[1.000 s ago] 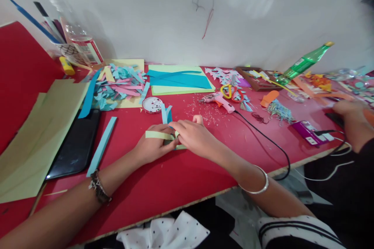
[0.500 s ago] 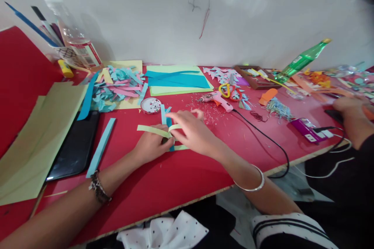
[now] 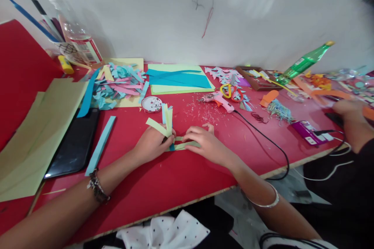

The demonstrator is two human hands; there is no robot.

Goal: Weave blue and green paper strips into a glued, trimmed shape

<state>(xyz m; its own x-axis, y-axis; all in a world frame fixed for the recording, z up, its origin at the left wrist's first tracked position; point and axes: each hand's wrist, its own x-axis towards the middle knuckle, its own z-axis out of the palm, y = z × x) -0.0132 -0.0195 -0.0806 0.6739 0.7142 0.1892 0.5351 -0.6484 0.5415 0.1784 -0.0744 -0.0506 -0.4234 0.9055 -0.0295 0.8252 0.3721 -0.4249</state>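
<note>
My left hand [image 3: 153, 140] is closed on a bundle of crossed paper strips, thumb and fingers pinching where they meet. Pale green strips [image 3: 168, 122] stand up and out to the left from it, with light blue strip ends behind them. A darker blue bit [image 3: 172, 146] shows below my thumb. To the right, my right hand [image 3: 201, 140] has its fingers around the pale green strip ends [image 3: 182, 146] that lie along the table; whether it grips them or only touches them is hard to see.
A pink glue gun [image 3: 219, 100], scissors [image 3: 230, 92] and a small round lid [image 3: 151, 104] lie beyond my hands. At left are a black phone [image 3: 73, 146] and a light blue strip [image 3: 101, 144]. Another person's hand [image 3: 350, 109] rests at far right, past a purple power box [image 3: 309, 132].
My right hand has moved down and right, off the raised strip and onto the strip ends on the right. The pale green strip it held now stands upright. My left hand stays in place.
</note>
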